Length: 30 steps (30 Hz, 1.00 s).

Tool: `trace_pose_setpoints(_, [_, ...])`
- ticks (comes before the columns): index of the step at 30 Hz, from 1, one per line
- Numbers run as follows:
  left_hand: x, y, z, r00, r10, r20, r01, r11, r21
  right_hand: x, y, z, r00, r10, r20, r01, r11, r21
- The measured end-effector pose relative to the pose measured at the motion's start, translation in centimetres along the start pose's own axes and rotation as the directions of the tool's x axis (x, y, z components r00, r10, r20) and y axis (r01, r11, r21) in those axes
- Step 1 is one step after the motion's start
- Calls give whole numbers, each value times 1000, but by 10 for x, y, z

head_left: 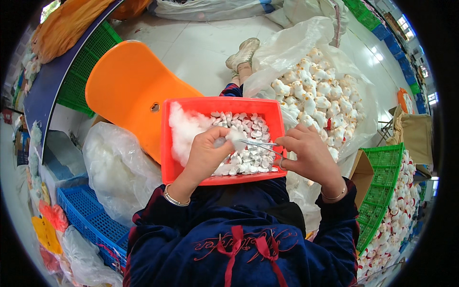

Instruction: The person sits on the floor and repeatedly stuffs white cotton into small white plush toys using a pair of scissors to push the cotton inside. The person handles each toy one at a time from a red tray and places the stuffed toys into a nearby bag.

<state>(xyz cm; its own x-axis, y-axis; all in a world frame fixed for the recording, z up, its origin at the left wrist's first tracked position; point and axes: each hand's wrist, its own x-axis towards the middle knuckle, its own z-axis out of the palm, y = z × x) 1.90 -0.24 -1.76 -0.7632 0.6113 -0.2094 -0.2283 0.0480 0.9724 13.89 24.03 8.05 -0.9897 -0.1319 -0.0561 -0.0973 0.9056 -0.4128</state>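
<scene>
A red plastic tub rests on my lap, with white fluffy stuffing heaped in its left side and many small white-and-grey fabric pieces in the rest. Over the tub, my left hand is closed in a pinch on a white tuft of stuffing; whether a fabric piece is hidden in it I cannot tell. My right hand grips silver forceps by their ring handles. Their tips point left and touch the tuft.
An orange chair stands at the left, beside a clear bag of stuffing and a blue crate. To the right lies a large clear bag of small white plush toys. Farther right is a green crate near more plush toys.
</scene>
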Motion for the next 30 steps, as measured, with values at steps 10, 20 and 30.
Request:
trace_pose_setpoints(10, [-3, 11, -5, 1000, -10, 10, 11, 993, -115, -2, -4, 1, 996, 62, 71, -56, 995, -80])
trace_pose_setpoints(20, [-1, 19, -4, 988, -90, 128, 94, 995, -26, -2, -1, 11, 997, 2, 74, -2, 1000, -3])
trace_pose_setpoints(30, [-9, 28, 2, 990, 143, -16, -135, 961, 241, 7, -6, 2, 1000, 20, -20, -20, 1000, -11])
